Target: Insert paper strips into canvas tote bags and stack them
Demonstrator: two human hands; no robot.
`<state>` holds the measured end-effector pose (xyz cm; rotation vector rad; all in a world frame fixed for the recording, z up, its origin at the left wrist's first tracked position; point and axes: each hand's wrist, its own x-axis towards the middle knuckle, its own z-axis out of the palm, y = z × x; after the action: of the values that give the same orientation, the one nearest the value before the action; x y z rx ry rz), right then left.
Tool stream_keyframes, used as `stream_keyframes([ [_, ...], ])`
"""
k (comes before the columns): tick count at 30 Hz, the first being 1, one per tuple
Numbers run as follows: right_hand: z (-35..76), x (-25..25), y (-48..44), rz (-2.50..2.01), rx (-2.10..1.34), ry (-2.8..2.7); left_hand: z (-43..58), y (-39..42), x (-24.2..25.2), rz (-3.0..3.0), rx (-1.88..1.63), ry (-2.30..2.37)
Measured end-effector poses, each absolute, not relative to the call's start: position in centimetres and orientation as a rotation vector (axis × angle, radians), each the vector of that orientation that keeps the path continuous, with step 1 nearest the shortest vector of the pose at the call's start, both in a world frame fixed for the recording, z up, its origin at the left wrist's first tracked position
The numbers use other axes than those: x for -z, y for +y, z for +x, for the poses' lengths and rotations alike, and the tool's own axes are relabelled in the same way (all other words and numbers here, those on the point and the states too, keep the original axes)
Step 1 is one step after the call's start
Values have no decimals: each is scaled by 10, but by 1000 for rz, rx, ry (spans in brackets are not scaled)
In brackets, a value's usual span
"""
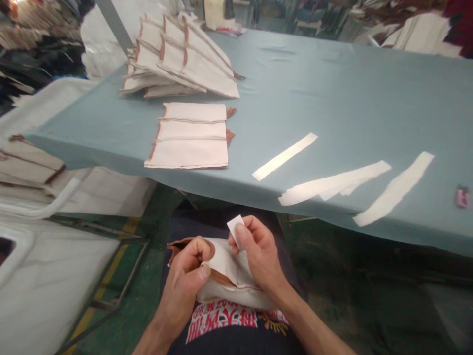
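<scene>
Through the head camera I saw the blue-grey surface spread across the far side, with a stack of cream panels at its far left and a single flat panel nearer its edge. On the near side, over the lap, lay the cream fabric piece, its long axis running left to right and dipping slightly toward near right.

My left grip was closed at its left part, thumb and curled forefinger pinching a brown-trimmed edge. My right grip pinched a small white slip between thumb and fingers, above the fabric's far right part; whether the two touched, I couldn't tell. The slip's long axis pointed from far left to near right, its free end toward far left.

The relation that mattered: the brown edge lay to the near left of the slip, with the left grip nearer to it.
</scene>
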<state>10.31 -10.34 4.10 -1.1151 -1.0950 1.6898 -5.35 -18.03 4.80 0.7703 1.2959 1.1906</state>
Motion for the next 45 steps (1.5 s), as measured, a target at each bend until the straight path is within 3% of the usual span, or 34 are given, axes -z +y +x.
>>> stream_keyframes([
  [4, 106, -27, -116, -1209, -1521, -1230, -63, -188, -49, 838, -1047, 1352],
  [8, 122, -32, -109, -872, -892, -1742, -67, -186, -64, 1160, -829, 1471],
  [11, 137, -49, -96, -595, -545, -2039, -69, -183, -72, 1595, -908, 1550],
  [17, 148, -77, -78, -353, -357, -2243, -73, -191, -76, 2213, -907, 1705],
  [24, 144, -74, -75, -254, -109, -2177, -67, -191, -86, 2233, -1014, 1740],
  [28, 138, -71, -82, -327, -383, -2107, -58, -185, -94, 1897, -986, 1867],
  [33, 133, -79, -97, -964, -1635, -1650, -49, -179, -93, 1636, -943, 1962],
  [35, 134, -84, -97, -1026, -1901, -1476, -48, -179, -91, 1586, -974, 2020],
  [45, 129, -108, -86, -1130, -1835, -1737, -39, -173, -113, 1085, -1031, 1898],
])
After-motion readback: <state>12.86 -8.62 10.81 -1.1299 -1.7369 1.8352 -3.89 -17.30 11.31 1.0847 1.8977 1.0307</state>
